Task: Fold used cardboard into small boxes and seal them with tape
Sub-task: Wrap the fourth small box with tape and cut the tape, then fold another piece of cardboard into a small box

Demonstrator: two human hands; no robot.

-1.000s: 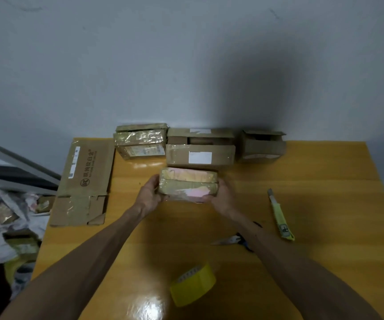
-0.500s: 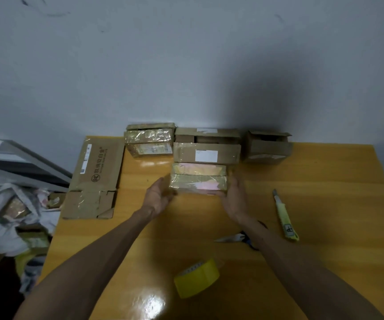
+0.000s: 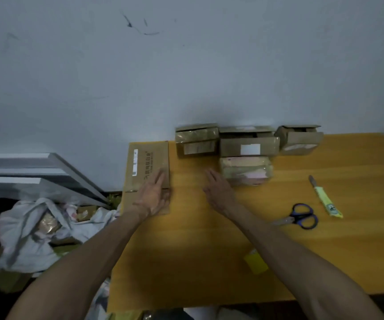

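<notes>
A flattened cardboard sheet (image 3: 140, 162) with printed text lies at the table's left edge. My left hand (image 3: 153, 196) rests flat on its near part, fingers straight. My right hand (image 3: 218, 189) hovers open over the bare table, just left of a taped small box (image 3: 246, 170). That box sits free in front of three other small boxes (image 3: 248, 144) lined up against the wall. A yellow tape roll (image 3: 255, 264) lies near the front edge, partly hidden by my right forearm.
Blue-handled scissors (image 3: 302, 215) and a yellow utility knife (image 3: 325, 199) lie on the right of the wooden table (image 3: 348, 250). A white bag with cardboard scraps (image 3: 36, 227) sits on the floor to the left. The wall stands right behind the boxes.
Both hands let go of the taped box, left set against the row. My left hand moved left onto the flat cardboard; my right hand drew away leftward. The view swung left.
</notes>
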